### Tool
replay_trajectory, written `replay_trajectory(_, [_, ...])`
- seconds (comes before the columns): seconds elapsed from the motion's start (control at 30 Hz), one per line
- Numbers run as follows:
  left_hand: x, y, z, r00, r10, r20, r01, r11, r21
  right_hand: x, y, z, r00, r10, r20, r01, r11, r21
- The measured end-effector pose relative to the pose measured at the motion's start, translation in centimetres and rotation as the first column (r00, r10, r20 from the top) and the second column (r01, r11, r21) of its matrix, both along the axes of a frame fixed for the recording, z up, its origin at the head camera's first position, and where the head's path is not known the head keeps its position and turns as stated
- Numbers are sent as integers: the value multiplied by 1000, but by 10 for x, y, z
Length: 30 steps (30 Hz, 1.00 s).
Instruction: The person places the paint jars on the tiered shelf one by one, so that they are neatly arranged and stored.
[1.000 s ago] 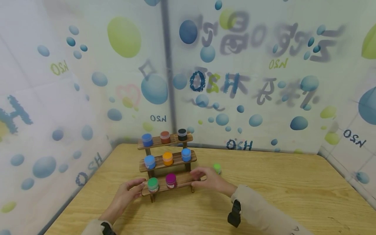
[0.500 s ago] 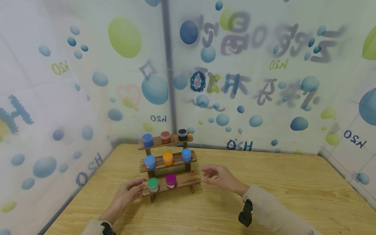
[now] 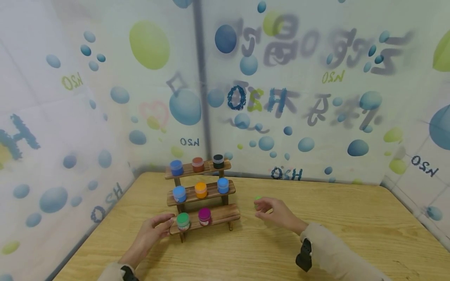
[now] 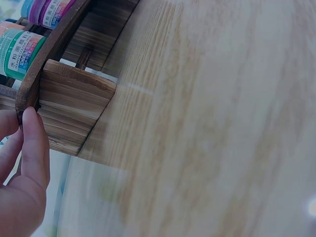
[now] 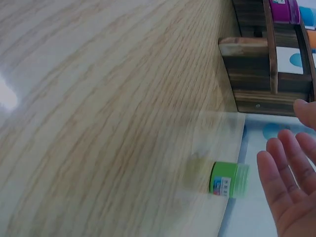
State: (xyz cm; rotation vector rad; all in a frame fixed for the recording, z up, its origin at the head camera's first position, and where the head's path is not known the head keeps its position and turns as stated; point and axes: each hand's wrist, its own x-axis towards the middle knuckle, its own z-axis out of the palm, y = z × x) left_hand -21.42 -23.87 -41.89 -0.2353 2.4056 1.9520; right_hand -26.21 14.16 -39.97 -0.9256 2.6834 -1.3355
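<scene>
A three-tier wooden stand [image 3: 225, 212] bears several small paint jars. My left hand [image 3: 152, 230] pinches the left end of its lowest shelf between thumb and fingers, as the left wrist view also shows. On that shelf are a green paint jar [image 3: 183, 221] and a magenta paint jar [image 3: 204, 216]; its right part is bare. My right hand [image 3: 279, 214] is off the stand's right side, fingers loosely bent and holding nothing. A light green paint jar [image 5: 224, 178] stands on the table close to those fingers; in the head view the hand mostly hides it.
The middle shelf carries two blue jars around an orange jar [image 3: 200, 189]. Blue, brown and black jars [image 3: 218, 160] line the top shelf. The wooden table [image 3: 334, 218] meets a patterned curtain [image 3: 299, 97] at the back and sides.
My right hand has left the right end of the lowest shelf and moved right, to the light green jar. My left hand has stayed on the stand.
</scene>
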Motion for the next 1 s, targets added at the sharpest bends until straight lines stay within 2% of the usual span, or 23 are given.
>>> replay_trajectory(0.17, [1, 0, 0, 1000, 1, 4, -1, 1000, 1, -5, 7, -3, 999, -29, -21, 29, 1000, -4])
replay_trajectory(0.53, [1, 1, 1, 1000, 5, -7, -5, 1000, 12, -15, 19, -9, 997, -82, 14, 82, 996, -24])
replay_trajectory(0.63, [1, 1, 1, 1000, 3, -8, -3, 1000, 10, -10, 18, 0, 995, -93, 28, 94, 995, -43])
replay_trajectory(0.7, [1, 1, 2, 1000, 1, -7, -1, 1000, 6, -12, 18, -1, 994, -104, 35, 106, 993, -50])
replay_trajectory(0.8, [1, 1, 2, 1000, 4, -1, -4, 1000, 5, -15, 16, -3, 987, -145, 67, 148, 988, -43])
replay_trajectory(0.87, [1, 1, 2, 1000, 4, 0, -4, 1000, 1, -24, 18, -12, 982, -170, 85, 175, 984, -46])
replay_trajectory(1.0, [1, 1, 2, 1000, 4, -3, -4, 1000, -3, -30, 13, -13, 970, -221, 105, 227, 972, -52])
